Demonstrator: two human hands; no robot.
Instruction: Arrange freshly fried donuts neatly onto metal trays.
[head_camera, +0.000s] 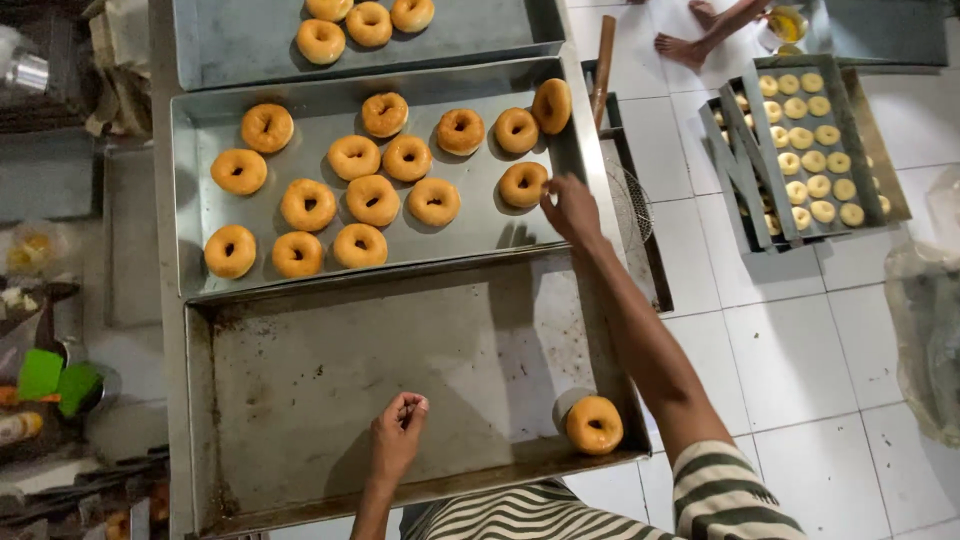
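Clearly, the right hand (572, 208) is stretched far forward over the middle tray (190, 200), its fingertips touching the near right edge of a golden doughnut (523, 184) that lies flat just ahead and to the left of them; nothing is gripped yet, the fingers being loosely spread rather than closed. A ring has no long axis, so the doughnut can be met from any side, and the right hand is plainly the nearer of the two. The left hand (400, 430) is held low over the bare, stained near tray (300, 400), fingers curled into a loose empty pinch, well apart from that doughnut. A single doughnut (594, 424) is seen at the near tray's right corner, beside a small pale cup-like object that is partly hidden. Another doughnut (552, 105) is propped tilted against the middle tray's right wall, and the rest are spread flat in loose rows. A far tray (250, 50) with more doughnuts is carried on the same steel table. On the white tiled floor (800, 340) to the right, trays of pale raw rings (810, 150) are laid, and another person's bare feet (690, 40) are seen beyond them.
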